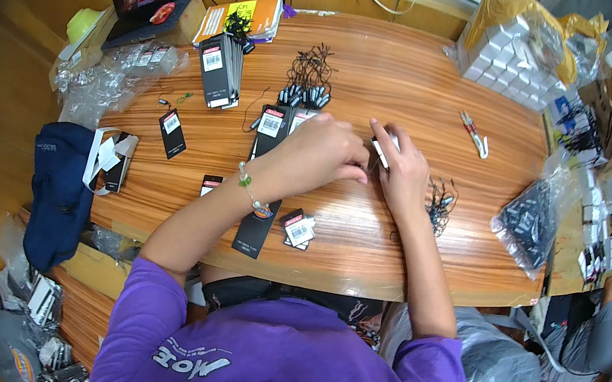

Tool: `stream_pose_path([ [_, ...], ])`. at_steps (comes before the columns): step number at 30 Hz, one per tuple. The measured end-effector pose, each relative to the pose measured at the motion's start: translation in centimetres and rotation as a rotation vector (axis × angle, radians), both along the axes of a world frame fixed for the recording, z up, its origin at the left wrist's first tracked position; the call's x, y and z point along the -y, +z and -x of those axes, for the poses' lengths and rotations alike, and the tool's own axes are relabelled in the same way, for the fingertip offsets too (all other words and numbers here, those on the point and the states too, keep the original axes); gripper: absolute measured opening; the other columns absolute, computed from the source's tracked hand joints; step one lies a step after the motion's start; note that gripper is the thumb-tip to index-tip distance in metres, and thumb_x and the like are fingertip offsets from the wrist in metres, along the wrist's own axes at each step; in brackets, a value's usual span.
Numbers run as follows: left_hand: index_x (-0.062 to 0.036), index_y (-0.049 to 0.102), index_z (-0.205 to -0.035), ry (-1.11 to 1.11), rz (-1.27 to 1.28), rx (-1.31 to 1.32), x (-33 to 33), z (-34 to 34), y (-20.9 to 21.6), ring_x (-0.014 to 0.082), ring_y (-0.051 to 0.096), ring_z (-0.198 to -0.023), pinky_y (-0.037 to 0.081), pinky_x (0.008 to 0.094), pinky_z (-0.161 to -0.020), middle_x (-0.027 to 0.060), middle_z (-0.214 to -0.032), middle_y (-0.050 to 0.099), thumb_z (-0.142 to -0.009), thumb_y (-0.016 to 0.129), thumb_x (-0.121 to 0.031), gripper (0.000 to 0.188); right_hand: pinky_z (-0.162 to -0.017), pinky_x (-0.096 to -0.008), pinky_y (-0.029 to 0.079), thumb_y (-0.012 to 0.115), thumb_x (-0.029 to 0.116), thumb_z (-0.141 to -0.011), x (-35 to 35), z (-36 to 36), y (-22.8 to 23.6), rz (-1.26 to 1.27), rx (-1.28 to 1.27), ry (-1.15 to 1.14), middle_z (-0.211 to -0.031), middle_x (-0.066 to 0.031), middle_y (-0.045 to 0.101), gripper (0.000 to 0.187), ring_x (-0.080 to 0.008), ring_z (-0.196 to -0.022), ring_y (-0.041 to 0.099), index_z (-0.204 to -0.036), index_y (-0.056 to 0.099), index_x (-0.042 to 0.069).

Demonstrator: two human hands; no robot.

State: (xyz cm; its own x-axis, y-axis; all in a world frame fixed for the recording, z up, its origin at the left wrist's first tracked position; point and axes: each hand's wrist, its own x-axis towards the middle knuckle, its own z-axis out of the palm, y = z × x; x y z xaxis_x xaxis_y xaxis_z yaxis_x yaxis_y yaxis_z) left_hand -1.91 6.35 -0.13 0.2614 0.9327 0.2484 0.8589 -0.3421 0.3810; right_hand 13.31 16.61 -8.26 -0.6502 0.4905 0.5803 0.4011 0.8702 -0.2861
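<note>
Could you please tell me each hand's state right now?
Left hand: curled; whether it holds anything cannot be told.
Right hand: holding a small white object.

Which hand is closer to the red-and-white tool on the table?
The right hand. It is left of the tool and lower in the picture; the left hand is farther left.

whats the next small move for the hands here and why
Probably bring the left hand closer to steady the small pale piece in the right hand: only the right visibly holds it, and the left sits just beside it, fingers curled.
</note>
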Motion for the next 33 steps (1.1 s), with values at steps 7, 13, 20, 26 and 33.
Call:
stream_pose_path([
  [7,-0.0091,0.061,-0.071,-0.042,-0.051,-0.320,2.4,-1.7,-4.5,0.0174,0.051,-0.071,0.037,0.0307,-0.068,0.0001,-0.067,0.056,-0.072,0.067,-0.024,0.016,-0.078,-0.0372,0.038,0.051,0.016,-0.076,1.2,1.0,-3.3,-0.165,0.040,0.062,-0.111,-0.0100,0.051,0.030,-0.0245,-0.090,0.048,-0.103,0.062,0.021],
  [13,-0.0094,0.061,-0.066,-0.081,-0.005,-0.390,0.8,-2.4,-5.7,0.0170,0.049,-0.068,0.036,0.0303,-0.065,0.0006,-0.065,0.056,-0.070,0.069,-0.021,0.015,-0.093,-0.0453,0.036,0.053,0.015,-0.077,1.2,0.2,-3.8,-0.063,0.063,0.060,-0.117,-0.0136,0.047,0.031,-0.0283,-0.115,0.043,-0.107,0.059,0.012],
  [20,-0.0085,0.060,-0.063,-0.066,0.039,-0.408,0.3,-3.2,-5.7,0.0172,0.049,-0.066,0.035,0.0310,-0.063,0.0019,-0.062,0.055,-0.068,0.070,-0.018,0.015,-0.098,-0.0480,0.032,0.050,0.011,-0.078,1.1,0.4,-5.1,0.075,0.034,0.072,-0.129,-0.0147,0.041,0.031,-0.0284,-0.122,0.039,-0.108,0.057,0.006],
  [26,-0.0097,0.058,-0.065,-0.055,0.116,-0.429,0.1,-3.5,-5.3,0.0178,0.051,-0.069,0.035,0.0316,-0.067,0.0018,-0.063,0.055,-0.071,0.067,-0.018,0.013,-0.101,-0.0489,0.029,0.050,0.011,-0.079,0.9,0.3,-5.0,0.107,0.066,0.030,-0.133,-0.0153,0.037,0.035,-0.0284,-0.125,0.035,-0.113,0.054,0.005],
  [33,-0.0084,0.059,-0.067,-0.039,0.125,-0.370,0.2,-3.7,-5.8,0.0199,0.051,-0.070,0.037,0.0325,-0.069,0.0030,-0.066,0.056,-0.070,0.067,-0.014,0.011,-0.102,-0.0490,0.028,0.049,0.012,-0.079,0.8,0.3,-5.1,0.126,0.070,0.017,-0.134,-0.0155,0.036,0.036,-0.0281,-0.127,0.033,-0.115,0.054,0.005],
])
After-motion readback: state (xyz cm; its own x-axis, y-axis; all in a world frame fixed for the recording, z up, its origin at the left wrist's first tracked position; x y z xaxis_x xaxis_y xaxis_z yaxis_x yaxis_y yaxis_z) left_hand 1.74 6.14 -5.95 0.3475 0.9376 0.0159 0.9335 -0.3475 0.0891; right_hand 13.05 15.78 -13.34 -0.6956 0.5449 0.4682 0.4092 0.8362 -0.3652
